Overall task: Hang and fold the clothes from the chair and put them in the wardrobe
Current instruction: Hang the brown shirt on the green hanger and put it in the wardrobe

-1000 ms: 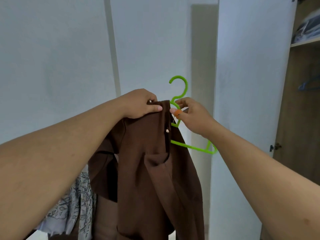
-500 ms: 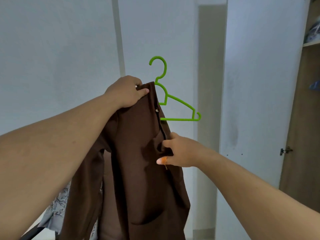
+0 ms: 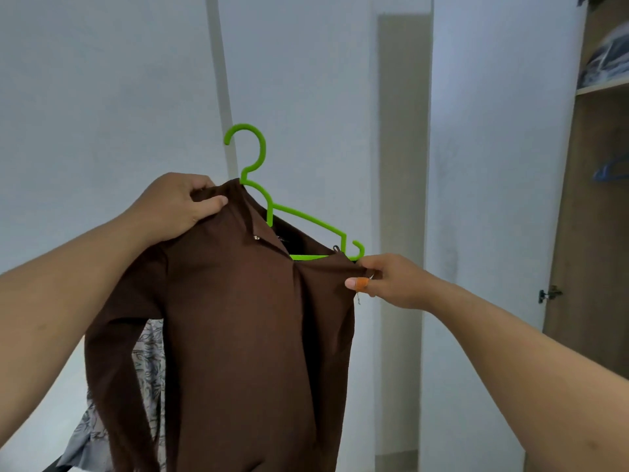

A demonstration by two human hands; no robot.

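A brown shirt (image 3: 245, 318) hangs in front of me on a bright green plastic hanger (image 3: 262, 185). The hanger's hook sticks up above the collar, and its right arm is bare above the cloth. My left hand (image 3: 177, 206) grips the shirt's left shoulder and collar, with the hanger's left arm hidden under the fabric. My right hand (image 3: 384, 279) pinches the right front edge of the shirt just below the hanger's right tip.
A grey leaf-patterned garment (image 3: 146, 362) shows behind the shirt at lower left. The open wardrobe (image 3: 599, 233) stands at right, its white door (image 3: 493, 199) ajar, with a blue hanger (image 3: 609, 168) inside and folded items (image 3: 606, 63) on a shelf.
My right hand rose from the shirt's front and pulled the right edge outward toward the hanger's tip. The shirt now spreads wider across the hanger.
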